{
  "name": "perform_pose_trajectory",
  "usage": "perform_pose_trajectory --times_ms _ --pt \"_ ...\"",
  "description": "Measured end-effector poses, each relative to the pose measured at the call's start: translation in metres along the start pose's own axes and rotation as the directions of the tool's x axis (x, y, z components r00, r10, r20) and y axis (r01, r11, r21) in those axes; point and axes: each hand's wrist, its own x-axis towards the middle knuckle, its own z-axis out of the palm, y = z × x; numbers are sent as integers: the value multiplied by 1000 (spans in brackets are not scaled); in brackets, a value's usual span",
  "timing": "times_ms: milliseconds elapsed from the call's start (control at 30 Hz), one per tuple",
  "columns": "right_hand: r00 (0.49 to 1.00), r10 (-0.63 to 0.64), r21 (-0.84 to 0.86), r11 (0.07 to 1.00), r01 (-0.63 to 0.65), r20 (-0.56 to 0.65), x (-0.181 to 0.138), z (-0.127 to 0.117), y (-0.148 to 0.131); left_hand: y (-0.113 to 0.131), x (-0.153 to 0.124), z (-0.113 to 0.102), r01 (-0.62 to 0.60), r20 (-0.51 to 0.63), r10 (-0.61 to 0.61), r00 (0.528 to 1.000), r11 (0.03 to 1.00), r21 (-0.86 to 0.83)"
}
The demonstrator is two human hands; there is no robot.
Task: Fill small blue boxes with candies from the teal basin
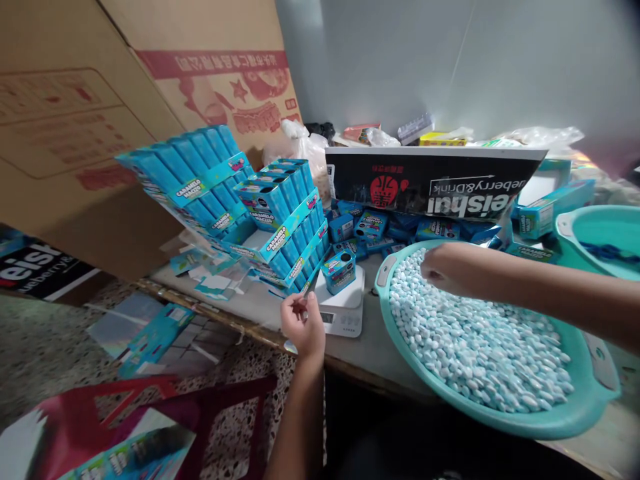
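Note:
My left hand (304, 321) is beside the front left corner of a white kitchen scale (350, 325), its fingers curled in and nothing seen in them. On the scale's plate stands a small blue candy box (340, 272). My right hand (444, 268) is closed at the far left part of a turquoise basin (415, 373), over a heap of small white and pale blue candies (480, 347). Its fingers point down and away, so what they hold is hidden. Left of the scale, blue display trays (290, 240) packed with the same boxes are stacked; the front top one is partly filled.
Loose blue boxes (373, 227) spill from under a black and white bag (425, 180) behind the scale. A second turquoise basin (600, 220) stands at the right. Large cardboard cartons (215, 87) rise at the left. A red plastic stool (75, 420) is below the table edge.

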Motion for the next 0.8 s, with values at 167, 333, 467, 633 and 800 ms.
perform_pose_trajectory --times_ms 167,333,467,633,800 --pt "983 -177 -55 982 180 53 45 -39 -25 -5 0 1 9 17 -9 1000 1000 -3" --pt "930 -333 151 922 355 -154 92 -49 -57 -7 2 1 -17 25 17 1000 999 -31" --pt "917 -380 -81 925 372 -125 97 -44 -63 -6 2 0 -24 19 25 1000 999 -29" --pt "978 -208 -184 961 207 14 44 -31 -29 -5 1 0 1 9 -1 1000 1000 -12" --pt "976 -171 16 985 170 132 -11 7 1 -3 1 1 22 -1 -22 1000 1000 -19"
